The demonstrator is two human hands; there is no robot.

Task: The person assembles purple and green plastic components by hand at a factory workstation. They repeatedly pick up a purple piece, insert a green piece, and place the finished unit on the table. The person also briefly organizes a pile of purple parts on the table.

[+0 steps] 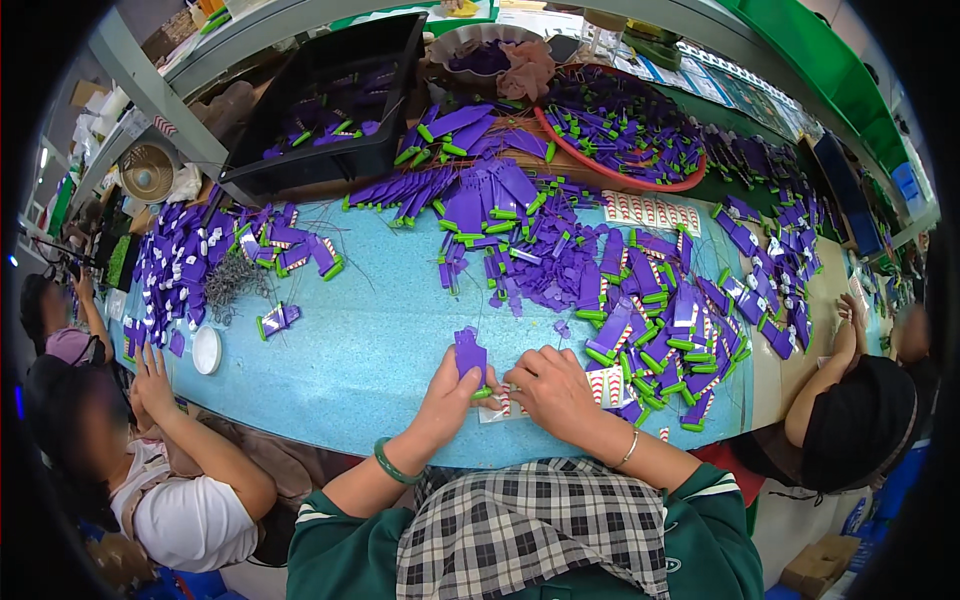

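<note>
My left hand [446,402] is closed round a flat purple plastic piece [470,352] with a green end, held upright above the table's near edge. Close beside it is my right hand [550,395], its thumb and fingers pinched together near the green end. What those fingertips hold, if anything, is too small to make out. Beneath the right hand lies a sheet of red-and-white striped stickers [604,387], partly covered by it. To the right spreads a heap of purple-and-green pieces [665,330], many bearing striped stickers.
Loose purple parts [545,265] are piled mid-table, below a red-rimmed basket [690,183] and a black bin [330,165]. Another sticker sheet [652,212] lies behind. A white round dish [206,350] stands at left. People sit on both sides, their hands at the table.
</note>
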